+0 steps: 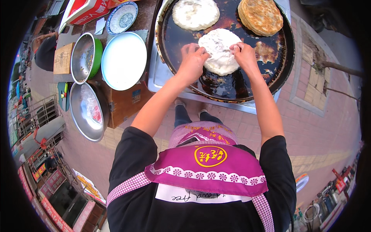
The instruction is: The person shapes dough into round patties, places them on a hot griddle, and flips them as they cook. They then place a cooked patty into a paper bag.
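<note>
Here at the round black pan (174,44), taking it as the clock dial, a pale flatbread (221,55) is lying near the centre, slightly toward six. Both bare hands are touching it! The left hand (192,60) is resting on its edge at about nine o'clock, fingers curled; whether they are pinching the dough, I cannot tell. The right hand (244,56) is holding the edge around three, thumb and fingertips seemingly pinching it.

Sharing the pan, a second pale flatbread (196,13) is sitting between ten and eleven, and a browned flatbread (260,16) with a layered-looking rim is occupying the space between one and two.

Out beyond the pan, a round white dish (123,62) is lying at nine. Just past it, a green-sided steel bowl (97,58) is holding small dark bits. Toward eight, a larger steel bowl (78,112) is containing a clear plastic bag (94,110) with something pinkish-red inside. Between nine and ten, a blue-and-white patterned bowl (112,26) is standing near a red-and-white box (87,13).
</note>
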Tool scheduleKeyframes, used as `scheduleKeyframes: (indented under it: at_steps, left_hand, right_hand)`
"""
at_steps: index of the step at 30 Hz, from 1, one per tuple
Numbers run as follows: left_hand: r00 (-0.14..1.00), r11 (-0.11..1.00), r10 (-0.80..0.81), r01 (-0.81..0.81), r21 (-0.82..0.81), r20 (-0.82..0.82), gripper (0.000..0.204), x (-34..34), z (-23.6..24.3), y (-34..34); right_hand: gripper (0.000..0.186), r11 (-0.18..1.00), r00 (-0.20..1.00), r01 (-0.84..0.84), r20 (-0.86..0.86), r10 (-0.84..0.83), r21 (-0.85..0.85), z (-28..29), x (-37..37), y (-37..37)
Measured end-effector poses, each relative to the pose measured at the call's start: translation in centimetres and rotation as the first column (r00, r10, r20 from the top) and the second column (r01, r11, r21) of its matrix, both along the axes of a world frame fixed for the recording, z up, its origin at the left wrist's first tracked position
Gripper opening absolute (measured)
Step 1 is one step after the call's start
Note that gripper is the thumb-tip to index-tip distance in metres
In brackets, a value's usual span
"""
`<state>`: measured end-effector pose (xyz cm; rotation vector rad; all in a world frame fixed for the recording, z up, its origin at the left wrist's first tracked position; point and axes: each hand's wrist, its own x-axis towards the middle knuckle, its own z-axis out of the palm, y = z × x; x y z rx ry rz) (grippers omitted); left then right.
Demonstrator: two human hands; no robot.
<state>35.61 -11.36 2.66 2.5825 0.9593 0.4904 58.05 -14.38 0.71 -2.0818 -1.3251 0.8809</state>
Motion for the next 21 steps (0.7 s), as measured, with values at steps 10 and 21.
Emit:
scheduleKeyframes:
  at_steps: [10, 21]
  left_hand:
    - [0.984, 0.997, -0.062, 0.067, 0.026, -0.165, 0.025, 1.0, -0.5, -0.2]
    - [0.969, 0.996, -0.083, 0.090, 0.022, -0.234, 0.029, -0.3, -0.4, -0.6]
  right_hand:
    - [0.022, 0.981, 0.898, -0.192, 0.398, 0.185, -0.023, 1.4, -0.9, 1.6]
    - [0.028, 0.980, 0.865, -0.191, 0.462, 0.194, -0.053, 1.4, -2.8, 1.4]
